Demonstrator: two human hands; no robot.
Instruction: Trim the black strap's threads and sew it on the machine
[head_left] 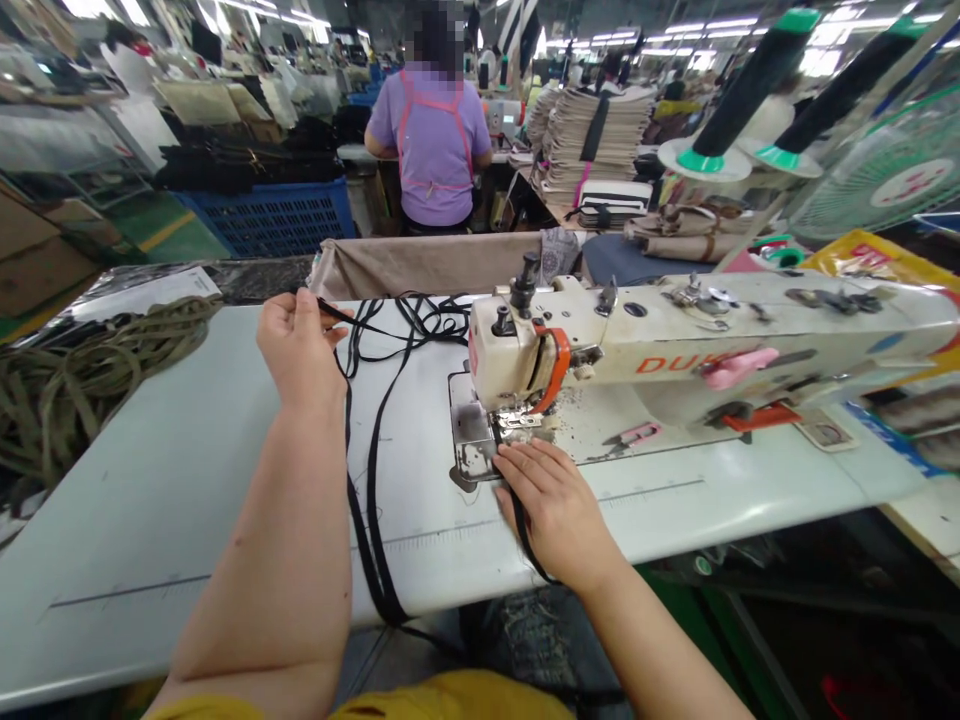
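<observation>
My left hand (300, 345) is raised over the far left part of the white sewing table (225, 430), thumb and fingers closed on a narrow black strap (373, 470). Loops of this strap lie tangled left of the sewing machine (615, 335), and two runs hang over the table's front edge. Close in front of the presser foot (519, 420), my right hand (555, 515) has its fingers together over a strap length that passes between thumb and fingers. That length leads up to the needle area and down off the edge. The needle tip is hidden.
Small pink-handled thread snips (637, 434) lie on the machine bed. Olive straps (97, 370) are heaped at the left. Behind the table hangs a beige cloth (435, 265). A person in a purple shirt (442, 150) works beyond, beside a blue crate (270, 218). Thread cones (757, 85) stand right.
</observation>
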